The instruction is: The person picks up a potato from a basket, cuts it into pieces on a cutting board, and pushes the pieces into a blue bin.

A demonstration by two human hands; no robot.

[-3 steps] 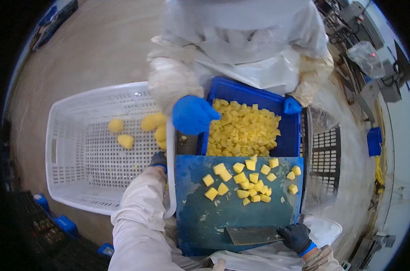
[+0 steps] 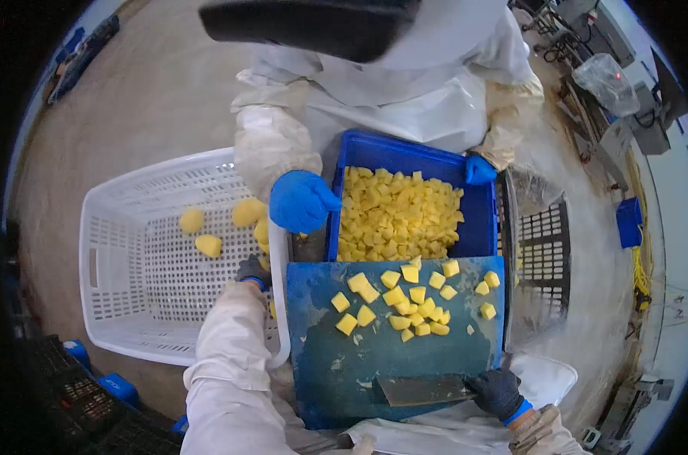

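My left hand [image 2: 252, 270], in a dark glove, reaches into the white plastic basket [image 2: 280, 303] beside peeled potatoes [image 2: 247, 213]. Its fingers are too dark and small to show whether they grip one. My right hand [image 2: 497, 394], also dark-gloved, is closed round the handle of a cleaver [image 2: 423, 390], whose broad blade lies flat near the front of the blue cutting board [image 2: 336, 409]. Cut potato chunks [image 2: 418, 303] are scattered over the board's far half.
Beyond the board stands a blue bin [image 2: 480, 220] filled with diced potato [image 2: 401, 212]. Across from me, a co-worker's blue-gloved hands [image 2: 302, 202] rest by the bin. A black crate [image 2: 545, 258] sits at the right, with more dark crates [image 2: 78, 394] at lower left.
My left hand has moved slightly farther into the basket, toward the potatoes. The whole view has shifted a little, and the co-worker's head has come lower into it. My right hand keeps the cleaver.
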